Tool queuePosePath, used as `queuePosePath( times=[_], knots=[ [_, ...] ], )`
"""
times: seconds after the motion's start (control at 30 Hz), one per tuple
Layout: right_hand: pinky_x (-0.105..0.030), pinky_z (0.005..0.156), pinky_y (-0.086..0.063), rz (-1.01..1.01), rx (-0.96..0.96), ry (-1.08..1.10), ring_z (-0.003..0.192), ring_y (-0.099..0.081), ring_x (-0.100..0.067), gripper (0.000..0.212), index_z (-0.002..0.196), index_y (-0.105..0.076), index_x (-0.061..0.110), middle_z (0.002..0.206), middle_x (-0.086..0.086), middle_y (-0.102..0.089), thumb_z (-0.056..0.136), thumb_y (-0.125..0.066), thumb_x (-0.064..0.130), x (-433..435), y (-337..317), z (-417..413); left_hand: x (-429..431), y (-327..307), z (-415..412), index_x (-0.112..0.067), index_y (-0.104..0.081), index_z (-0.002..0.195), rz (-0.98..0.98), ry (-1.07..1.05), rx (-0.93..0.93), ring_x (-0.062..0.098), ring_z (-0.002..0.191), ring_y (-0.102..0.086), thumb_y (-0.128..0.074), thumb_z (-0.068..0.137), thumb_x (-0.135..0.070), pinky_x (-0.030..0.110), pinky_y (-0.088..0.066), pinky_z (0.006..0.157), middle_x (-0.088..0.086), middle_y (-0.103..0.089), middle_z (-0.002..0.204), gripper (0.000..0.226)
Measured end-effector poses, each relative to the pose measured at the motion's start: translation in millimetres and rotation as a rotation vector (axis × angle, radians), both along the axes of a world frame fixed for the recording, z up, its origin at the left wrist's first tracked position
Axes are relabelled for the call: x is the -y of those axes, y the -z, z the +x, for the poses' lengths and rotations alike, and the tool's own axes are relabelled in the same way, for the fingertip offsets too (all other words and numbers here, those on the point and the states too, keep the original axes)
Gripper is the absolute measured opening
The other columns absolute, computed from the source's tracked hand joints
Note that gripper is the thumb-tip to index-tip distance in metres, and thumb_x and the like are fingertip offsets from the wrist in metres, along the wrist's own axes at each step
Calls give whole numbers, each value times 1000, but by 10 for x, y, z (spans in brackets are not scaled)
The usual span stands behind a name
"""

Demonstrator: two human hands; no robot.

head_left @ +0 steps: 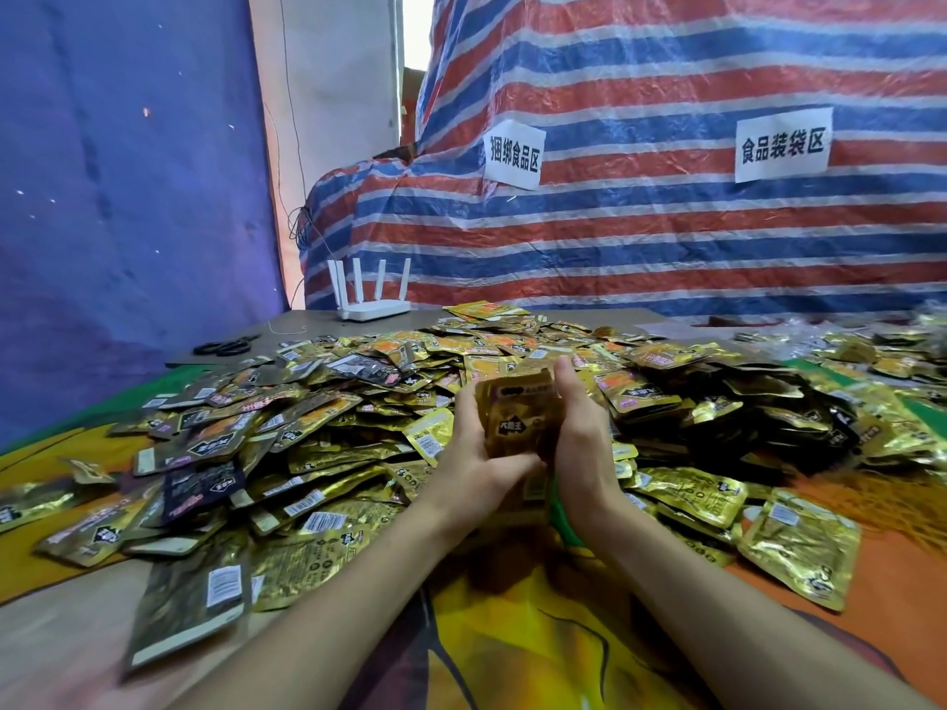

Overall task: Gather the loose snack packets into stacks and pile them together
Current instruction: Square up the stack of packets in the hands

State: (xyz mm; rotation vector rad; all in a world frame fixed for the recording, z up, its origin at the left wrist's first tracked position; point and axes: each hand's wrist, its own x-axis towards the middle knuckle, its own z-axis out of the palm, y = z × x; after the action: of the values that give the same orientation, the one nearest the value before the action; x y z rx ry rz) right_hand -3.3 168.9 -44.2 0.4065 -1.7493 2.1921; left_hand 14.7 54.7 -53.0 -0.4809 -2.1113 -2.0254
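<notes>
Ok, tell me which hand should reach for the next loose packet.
Right, probably. The left hand wraps the stack, thumb across its front; the right hand only presses flat against its side, with loose packets lying just beside it.

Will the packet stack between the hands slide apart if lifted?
Probably slippery: the stack is glossy foil, so packets may slide. Likely light and floppy; loose packets lie bent. Left hand and right hand flanking it should help.
</notes>
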Motion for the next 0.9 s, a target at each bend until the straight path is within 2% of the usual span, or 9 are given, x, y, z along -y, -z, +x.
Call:
queuePosePath(
  times=[0.1,0.23,0.37,0.43,0.53,0.67,0.73,0.8,0.9],
  knots=[
    [-58,88,-58,7,67,9,89,-76,-32,65,88,-81,19,90,-13,-78,87,-39,69,17,8,-27,-28,-9,-18,-30,-30,138,38,-40,-17,8,87,-72,-70,66,-7,24,-56,69,6,-66,110,85],
    [-60,87,-57,-31,105,42,92,-74,-37,66,93,-77,5,92,-18,-77,86,-44,62,50,-19,-20,-24,-25,-46,-12,-40,126,172,-66,74,7,69,-70,-72,68,7,23,-55,58,9,-65,95,69],
    [-36,59,-55,-65,-42,186,65,-67,-20,49,63,-65,14,67,-8,-68,105,-49,36,47,-12,-18,-20,-19,-59,-11,-45,117,150,-97,99,13,72,-70,-68,78,13,27,-56,59,12,-67,93,51],
    [-38,62,-56,-67,-95,201,71,-68,-22,42,76,-66,6,76,-17,-69,107,-49,27,46,-7,-3,-22,-19,-72,-11,-48,117,127,-114,89,19,79,-71,-69,79,11,30,-58,64,13,-69,97,49],
    [-37,75,-61,-96,-156,159,89,-70,-25,16,95,-66,14,95,-14,-71,104,-54,16,33,-29,40,-11,-28,-80,-7,-53,122,99,-98,68,18,86,-72,-69,79,10,26,-58,66,16,-72,106,48],
    [-38,75,-57,-129,-174,83,87,-63,-24,17,92,-56,20,91,-11,-63,100,-57,4,20,-60,53,7,-52,-66,5,-62,116,56,-79,22,12,77,-71,-67,80,11,20,-55,64,14,-74,96,36],
    [-36,70,-59,-136,-146,39,85,-63,-25,15,90,-56,20,87,-8,-64,98,-59,8,21,-61,39,23,-57,-57,8,-64,108,50,-71,-25,10,70,-69,-67,79,15,20,-55,62,9,-73,85,30],
    [-46,74,-59,-168,-89,-1,87,-65,-29,10,92,-58,15,88,-10,-65,92,-63,25,26,-80,42,54,-58,-56,6,-66,102,38,-60,-75,9,67,-70,-69,76,18,19,-54,60,2,-73,78,29],
    [-63,92,-52,-185,7,-41,100,-68,-40,52,107,-61,-2,100,-25,-68,85,-58,45,44,-113,52,103,-68,-60,-1,-67,102,-1,-27,-146,7,73,-72,-75,73,16,16,-53,64,-5,-76,77,35]
  ],
)
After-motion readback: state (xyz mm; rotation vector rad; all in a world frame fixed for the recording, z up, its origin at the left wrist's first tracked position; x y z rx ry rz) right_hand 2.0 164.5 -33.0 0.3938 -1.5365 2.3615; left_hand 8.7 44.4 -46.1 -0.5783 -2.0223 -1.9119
